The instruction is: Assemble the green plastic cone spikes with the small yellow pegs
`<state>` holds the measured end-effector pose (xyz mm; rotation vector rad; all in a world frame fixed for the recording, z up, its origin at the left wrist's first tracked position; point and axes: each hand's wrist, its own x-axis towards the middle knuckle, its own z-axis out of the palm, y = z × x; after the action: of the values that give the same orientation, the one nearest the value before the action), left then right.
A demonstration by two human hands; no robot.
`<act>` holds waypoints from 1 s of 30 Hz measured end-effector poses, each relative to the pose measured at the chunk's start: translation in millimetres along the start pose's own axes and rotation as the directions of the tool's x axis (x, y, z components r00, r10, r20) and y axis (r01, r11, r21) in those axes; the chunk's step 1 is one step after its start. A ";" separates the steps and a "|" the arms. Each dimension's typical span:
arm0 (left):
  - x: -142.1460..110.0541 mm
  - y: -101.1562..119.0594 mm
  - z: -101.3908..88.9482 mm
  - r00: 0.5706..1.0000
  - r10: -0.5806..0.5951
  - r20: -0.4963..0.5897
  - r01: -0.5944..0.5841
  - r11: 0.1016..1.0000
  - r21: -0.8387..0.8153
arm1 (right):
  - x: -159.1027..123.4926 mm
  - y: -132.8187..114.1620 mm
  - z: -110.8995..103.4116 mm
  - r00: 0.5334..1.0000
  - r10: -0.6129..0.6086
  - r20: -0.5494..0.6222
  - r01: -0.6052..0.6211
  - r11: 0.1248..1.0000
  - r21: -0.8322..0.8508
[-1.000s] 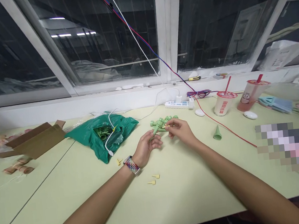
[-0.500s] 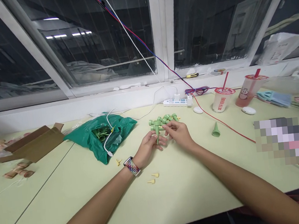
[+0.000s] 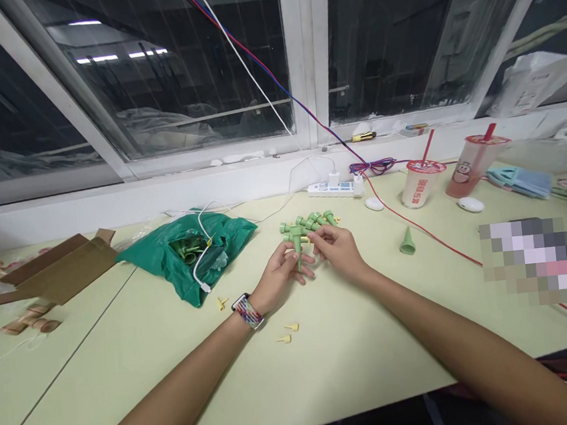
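Observation:
My left hand (image 3: 273,281) holds a green plastic spike (image 3: 297,246), its wide head up and its narrow point down. Close against the head, the thumb and fingers of my right hand (image 3: 338,250) are pinched on a small yellow nozzle, mostly hidden by the fingertips. Just behind both hands lies a group of several similar green spikes (image 3: 317,218), some with yellow tips. Two loose yellow nozzles (image 3: 286,338) rest on the table in front of my left wrist, and more small yellow pieces (image 3: 221,303) lie left of it.
An opened green plastic bag (image 3: 152,255) with green parts inside sits to the left, a white cable across it. A green cone (image 3: 407,243) stands on the right. Further off are a power strip (image 3: 329,190), two drink cups (image 3: 419,189), a red cable (image 3: 430,234) and a cardboard box (image 3: 63,274).
The view has shifted slightly. Both hands keep nearly the same pose around the green spike, with only slight finger movement.

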<state>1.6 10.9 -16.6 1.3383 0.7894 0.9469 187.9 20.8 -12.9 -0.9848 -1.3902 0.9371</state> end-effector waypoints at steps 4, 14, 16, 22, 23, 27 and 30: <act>-0.1 -0.9 0.3 1.000 0.000 -0.006 0.001 1.000 0.016 | 0.0 0.0 -1.1 1.000 -0.006 -0.006 0.005 1.000 -0.018; -1.4 1.8 2.5 0.999 0.031 -0.032 -0.031 0.999 -0.006 | 2.4 4.6 -4.5 1.000 -0.003 -0.007 0.003 0.996 -0.089; -2.1 2.9 3.3 0.999 0.028 -0.026 -0.028 1.000 -0.001 | 2.9 7.3 -5.7 1.000 -0.009 0.010 0.010 0.994 -0.109; -1.7 -1.1 1.6 0.997 -0.037 -0.068 0.034 0.998 -0.056 | 4.2 13.0 -6.8 0.996 0.075 0.041 -0.074 0.997 -0.035; -1.3 -2.1 0.9 0.996 -0.044 -0.081 0.038 0.997 -0.070 | 4.3 13.1 -6.7 0.996 0.080 0.036 -0.080 0.997 -0.022; -0.4 -3.8 -0.6 0.995 -0.053 -0.083 0.046 0.995 -0.089 | 4.3 12.2 -6.3 0.997 0.070 0.029 -0.070 0.997 -0.009; -0.7 -2.9 0.0 0.996 -0.050 -0.079 0.043 0.995 -0.091 | 3.8 12.2 -6.3 0.998 0.063 0.021 -0.063 0.998 -0.024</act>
<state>1.6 10.4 -19.6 1.2060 0.8272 0.9935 194.8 28.5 -22.9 -1.0441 -1.3978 0.9823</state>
